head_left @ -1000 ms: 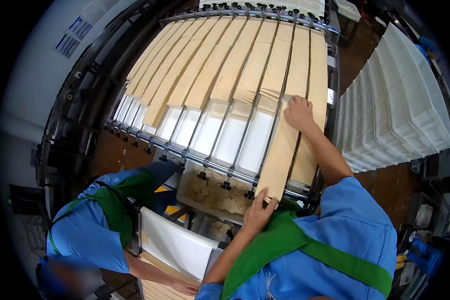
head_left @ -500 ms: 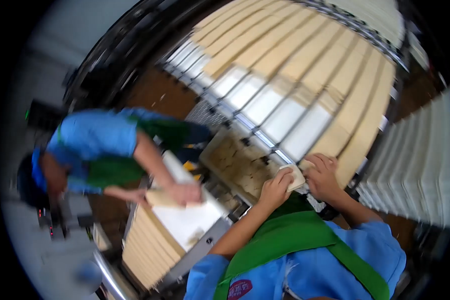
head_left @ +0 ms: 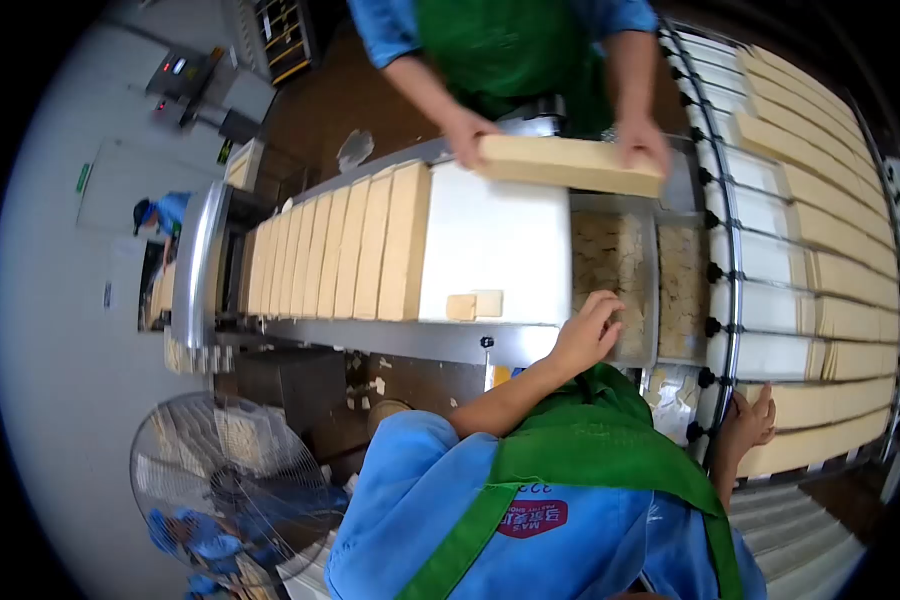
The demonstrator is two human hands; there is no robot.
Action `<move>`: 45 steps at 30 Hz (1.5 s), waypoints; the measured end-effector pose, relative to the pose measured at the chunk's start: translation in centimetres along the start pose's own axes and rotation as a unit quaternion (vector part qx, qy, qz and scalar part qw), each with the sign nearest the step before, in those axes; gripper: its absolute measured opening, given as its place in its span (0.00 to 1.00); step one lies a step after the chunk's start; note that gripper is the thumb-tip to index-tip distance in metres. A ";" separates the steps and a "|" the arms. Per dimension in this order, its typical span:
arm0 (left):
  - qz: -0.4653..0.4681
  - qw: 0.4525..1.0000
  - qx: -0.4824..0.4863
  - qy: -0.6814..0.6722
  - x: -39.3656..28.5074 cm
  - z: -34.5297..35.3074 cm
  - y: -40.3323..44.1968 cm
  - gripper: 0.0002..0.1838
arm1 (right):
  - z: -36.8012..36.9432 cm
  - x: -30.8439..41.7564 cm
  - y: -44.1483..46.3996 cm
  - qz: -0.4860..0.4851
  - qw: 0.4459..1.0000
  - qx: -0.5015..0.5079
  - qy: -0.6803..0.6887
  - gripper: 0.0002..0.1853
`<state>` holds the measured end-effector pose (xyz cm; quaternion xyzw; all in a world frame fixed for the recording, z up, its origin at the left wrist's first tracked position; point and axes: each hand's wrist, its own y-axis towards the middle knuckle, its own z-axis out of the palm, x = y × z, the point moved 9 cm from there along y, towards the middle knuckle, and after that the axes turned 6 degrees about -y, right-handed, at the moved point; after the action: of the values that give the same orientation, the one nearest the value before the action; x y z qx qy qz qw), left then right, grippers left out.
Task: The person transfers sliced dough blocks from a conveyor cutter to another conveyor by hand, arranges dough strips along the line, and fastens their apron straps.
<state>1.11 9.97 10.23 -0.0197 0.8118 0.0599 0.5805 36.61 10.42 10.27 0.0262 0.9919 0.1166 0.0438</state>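
A row of beige slabs (head_left: 335,250) stands well left of the loosely open, empty fingers of the left hand (head_left: 586,338); below these, a red badge (head_left: 533,518) reads "MA'S PASTRY SHOP"; rightmost, bent fingers of the right hand (head_left: 746,424) meet a beige strip's (head_left: 830,402) near end, grip unclear.

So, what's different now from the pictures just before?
The view has swung left. The left hand has let go of its pale piece and is open at the tub. The long block in the co-worker's hands has moved along the belt toward the tub. The right hand stays by the strips, which still lie in rows.
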 end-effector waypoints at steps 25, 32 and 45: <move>-0.305 0.869 -0.348 0.177 18.9 -32.1 -14.8 0.44 | 4.7 61.1 3.0 -0.357 0.901 0.156 0.192 0.37; -0.369 0.854 -0.204 0.305 20.4 -30.2 -13.6 0.54 | 2.4 75.1 5.7 -0.355 0.892 0.203 0.193 0.35; -0.314 0.913 -0.155 0.208 19.8 -28.6 -11.5 0.49 | 1.6 67.8 10.3 -0.208 0.934 0.255 0.139 0.38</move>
<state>-31.05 -4.14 -0.18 -0.3754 0.8467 -0.0057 0.3770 -30.30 25.00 5.65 -0.1873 0.9677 -0.1492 -0.0792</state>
